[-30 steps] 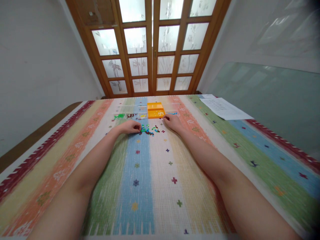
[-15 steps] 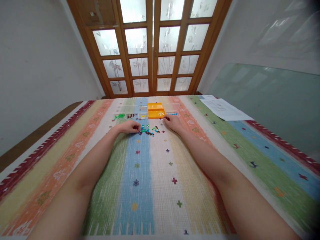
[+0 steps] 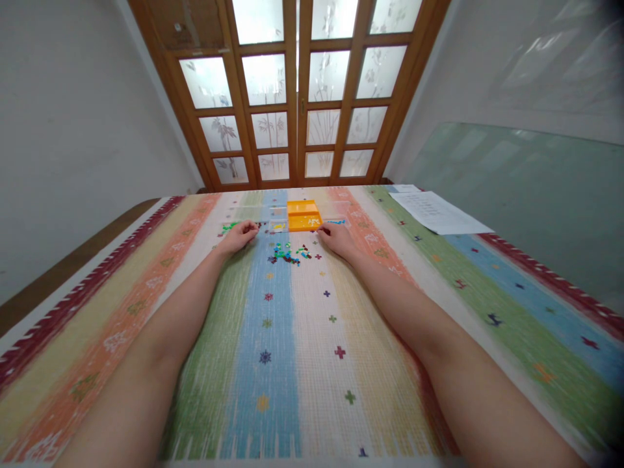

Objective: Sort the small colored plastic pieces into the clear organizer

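Note:
A loose pile of small coloured pieces (image 3: 288, 253) lies far out on the striped cloth. Behind it stands a clear divided organiser (image 3: 273, 214) with an orange tray (image 3: 303, 216) in its middle; green pieces (image 3: 229, 227), dark ones and yellow ones sit in its front cells. My left hand (image 3: 238, 235) is stretched out to the organiser's left front cells, fingers curled at the dark pieces; anything in them is too small to make out. My right hand (image 3: 336, 237) rests at the orange tray's right front corner, fingers bent and touching it.
A striped tablecloth (image 3: 302, 338) with small cross marks covers the whole table. A printed sheet of paper (image 3: 436, 211) lies at the far right. Wooden glazed doors (image 3: 297, 91) stand behind the table, and a glass panel leans on the right wall.
My left hand has left the pile of pieces and moved up and left to the organiser's front cells. My right hand has stayed at the orange tray.

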`<action>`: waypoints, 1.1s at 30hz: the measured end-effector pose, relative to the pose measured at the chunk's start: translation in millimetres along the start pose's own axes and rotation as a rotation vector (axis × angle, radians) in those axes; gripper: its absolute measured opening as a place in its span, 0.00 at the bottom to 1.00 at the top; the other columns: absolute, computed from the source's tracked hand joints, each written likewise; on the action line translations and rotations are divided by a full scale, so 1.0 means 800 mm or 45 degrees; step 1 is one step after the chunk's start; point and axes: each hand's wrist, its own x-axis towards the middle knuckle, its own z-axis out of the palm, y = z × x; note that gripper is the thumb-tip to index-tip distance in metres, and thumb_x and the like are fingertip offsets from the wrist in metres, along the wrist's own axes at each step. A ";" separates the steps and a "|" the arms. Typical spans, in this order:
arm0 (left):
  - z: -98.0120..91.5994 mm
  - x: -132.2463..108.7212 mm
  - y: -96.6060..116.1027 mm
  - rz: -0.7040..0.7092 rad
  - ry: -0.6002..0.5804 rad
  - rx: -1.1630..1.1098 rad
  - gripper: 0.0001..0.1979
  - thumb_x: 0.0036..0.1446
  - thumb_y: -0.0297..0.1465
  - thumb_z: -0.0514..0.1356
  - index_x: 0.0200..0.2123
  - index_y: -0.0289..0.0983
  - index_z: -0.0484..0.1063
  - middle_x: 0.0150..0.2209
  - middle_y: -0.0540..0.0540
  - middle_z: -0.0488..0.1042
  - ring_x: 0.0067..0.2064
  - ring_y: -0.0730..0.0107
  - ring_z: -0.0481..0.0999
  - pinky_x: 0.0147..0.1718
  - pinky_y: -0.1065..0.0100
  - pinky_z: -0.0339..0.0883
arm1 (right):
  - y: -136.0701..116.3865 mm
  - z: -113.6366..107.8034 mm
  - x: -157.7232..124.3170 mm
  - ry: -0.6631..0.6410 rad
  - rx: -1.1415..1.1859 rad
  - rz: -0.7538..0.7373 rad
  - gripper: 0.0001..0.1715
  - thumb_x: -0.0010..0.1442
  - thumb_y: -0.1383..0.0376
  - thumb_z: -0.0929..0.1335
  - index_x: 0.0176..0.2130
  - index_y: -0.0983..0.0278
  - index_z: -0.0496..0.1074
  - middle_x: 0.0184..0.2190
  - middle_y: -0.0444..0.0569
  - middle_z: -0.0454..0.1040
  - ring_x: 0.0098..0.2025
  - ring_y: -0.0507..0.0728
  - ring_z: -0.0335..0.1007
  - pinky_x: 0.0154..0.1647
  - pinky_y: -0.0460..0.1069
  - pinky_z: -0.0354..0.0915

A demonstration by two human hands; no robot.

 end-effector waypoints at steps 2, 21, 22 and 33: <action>-0.003 0.005 -0.012 -0.038 0.103 -0.068 0.14 0.54 0.41 0.66 0.36 0.38 0.72 0.24 0.53 0.66 0.23 0.75 0.61 0.22 0.72 0.53 | 0.000 0.000 0.000 0.004 -0.007 0.005 0.11 0.66 0.63 0.66 0.40 0.61 0.80 0.39 0.50 0.83 0.40 0.59 0.74 0.40 0.49 0.63; 0.005 0.011 -0.013 -0.067 0.316 -0.083 0.16 0.52 0.35 0.66 0.44 0.36 0.80 0.36 0.45 0.80 0.31 0.71 0.73 0.31 0.71 0.66 | 0.004 0.001 -0.001 0.011 0.024 -0.020 0.11 0.67 0.63 0.67 0.40 0.61 0.80 0.38 0.50 0.82 0.39 0.58 0.74 0.40 0.49 0.62; 0.008 0.010 -0.013 -0.050 0.275 -0.037 0.15 0.53 0.35 0.65 0.44 0.36 0.80 0.36 0.45 0.80 0.31 0.71 0.74 0.32 0.70 0.66 | 0.004 0.001 0.000 0.010 0.025 -0.023 0.11 0.67 0.63 0.67 0.40 0.61 0.80 0.38 0.50 0.82 0.39 0.58 0.74 0.40 0.48 0.62; 0.038 0.000 0.009 0.323 -0.178 0.601 0.13 0.63 0.33 0.59 0.45 0.40 0.82 0.46 0.45 0.81 0.46 0.62 0.78 0.49 0.62 0.70 | 0.005 0.003 0.000 0.023 0.011 -0.035 0.11 0.67 0.63 0.67 0.39 0.61 0.80 0.37 0.50 0.82 0.39 0.58 0.74 0.40 0.48 0.61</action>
